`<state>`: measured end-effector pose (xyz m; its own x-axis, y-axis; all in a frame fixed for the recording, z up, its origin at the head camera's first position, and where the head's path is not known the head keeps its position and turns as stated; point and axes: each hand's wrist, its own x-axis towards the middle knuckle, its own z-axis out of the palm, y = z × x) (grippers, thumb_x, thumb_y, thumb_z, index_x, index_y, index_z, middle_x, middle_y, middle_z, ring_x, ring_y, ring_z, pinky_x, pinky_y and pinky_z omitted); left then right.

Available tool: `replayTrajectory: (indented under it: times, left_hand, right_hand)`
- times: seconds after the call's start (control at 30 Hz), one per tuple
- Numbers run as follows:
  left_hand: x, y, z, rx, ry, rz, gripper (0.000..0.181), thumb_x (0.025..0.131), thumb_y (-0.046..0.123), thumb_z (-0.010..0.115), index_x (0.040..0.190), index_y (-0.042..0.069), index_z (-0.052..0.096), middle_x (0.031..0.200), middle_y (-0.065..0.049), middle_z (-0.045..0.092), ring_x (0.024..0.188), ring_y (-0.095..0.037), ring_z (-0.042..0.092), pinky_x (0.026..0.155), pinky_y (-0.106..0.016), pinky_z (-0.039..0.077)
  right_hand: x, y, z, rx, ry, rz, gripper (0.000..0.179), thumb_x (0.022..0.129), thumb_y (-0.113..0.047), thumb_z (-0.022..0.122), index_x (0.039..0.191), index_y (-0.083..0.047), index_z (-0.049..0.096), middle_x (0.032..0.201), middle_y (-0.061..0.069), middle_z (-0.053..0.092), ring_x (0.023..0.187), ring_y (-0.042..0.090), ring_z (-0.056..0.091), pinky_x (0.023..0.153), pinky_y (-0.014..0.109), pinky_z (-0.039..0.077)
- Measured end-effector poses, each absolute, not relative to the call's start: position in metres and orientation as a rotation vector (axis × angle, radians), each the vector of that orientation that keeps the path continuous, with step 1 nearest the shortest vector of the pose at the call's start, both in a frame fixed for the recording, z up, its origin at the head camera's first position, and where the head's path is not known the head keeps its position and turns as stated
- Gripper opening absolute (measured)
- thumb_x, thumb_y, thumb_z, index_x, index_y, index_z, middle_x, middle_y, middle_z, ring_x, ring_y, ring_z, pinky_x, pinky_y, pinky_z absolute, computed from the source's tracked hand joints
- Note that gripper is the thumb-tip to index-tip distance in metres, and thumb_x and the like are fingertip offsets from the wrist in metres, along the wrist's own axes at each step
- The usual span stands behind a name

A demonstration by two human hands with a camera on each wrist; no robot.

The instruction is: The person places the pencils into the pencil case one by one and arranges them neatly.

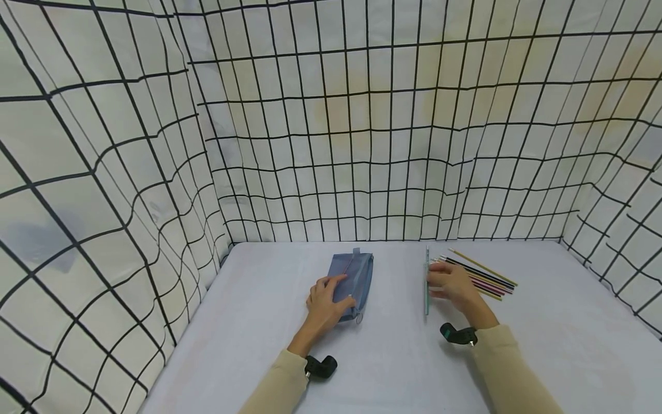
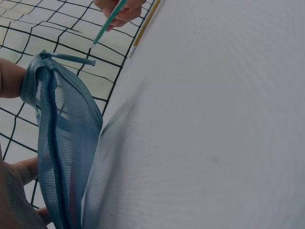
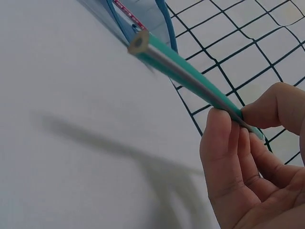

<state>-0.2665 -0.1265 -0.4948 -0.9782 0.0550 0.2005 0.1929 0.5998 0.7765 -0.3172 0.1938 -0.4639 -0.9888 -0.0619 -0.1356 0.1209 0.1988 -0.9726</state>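
A blue mesh zip pencil case [image 1: 364, 282] lies near the middle of the table, and my left hand [image 1: 324, 303] grips it with fingers and thumb spread over it. In the left wrist view the mesh case [image 2: 71, 129] stands partly raised, its zip facing the camera. Through the mesh a reddish item shows faintly. My right hand [image 1: 455, 283] pinches a green pencil [image 1: 427, 293] between thumb and fingertips, above the table to the right of the case. The right wrist view shows the green pencil [image 3: 190, 76] with its blunt, unsharpened end towards the camera.
Several pencils [image 1: 486, 277], black, yellow and reddish, lie in a loose fan beyond and right of my right hand. The white table [image 1: 393, 356] is bordered at the back and sides by white walls [image 1: 331, 126] with a black grid.
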Motion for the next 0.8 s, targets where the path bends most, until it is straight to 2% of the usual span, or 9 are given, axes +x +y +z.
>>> replayTrajectory:
  times: [0.2,0.8]
  left_hand:
    - [-0.266,-0.126,-0.495,-0.201,-2.668,-1.33,0.071,0.079,0.042,0.065,0.146,0.02,0.056,0.153,-0.022,0.039,0.138,-0.042,0.033,0.109,-0.068,0.02]
    - [-0.264,-0.127,-0.492,-0.204,-2.658,-1.35,0.067,0.081,0.039,0.063,0.146,0.023,0.056,0.152,-0.019,0.04,0.138,-0.04,0.033,0.109,-0.067,0.019]
  right_hand:
    - [-0.315,0.184,-0.466,0.072,2.292,-1.896,0.042,0.099,-0.007,0.061,0.136,0.009,0.052,0.11,0.008,0.064,0.089,0.013,0.064,0.077,0.031,0.06]
    - [-0.307,0.145,-0.468,0.106,2.24,-1.838,0.041,0.098,-0.009,0.063,0.136,0.006,0.057,0.12,0.016,0.065,0.092,0.017,0.066,0.078,0.031,0.061]
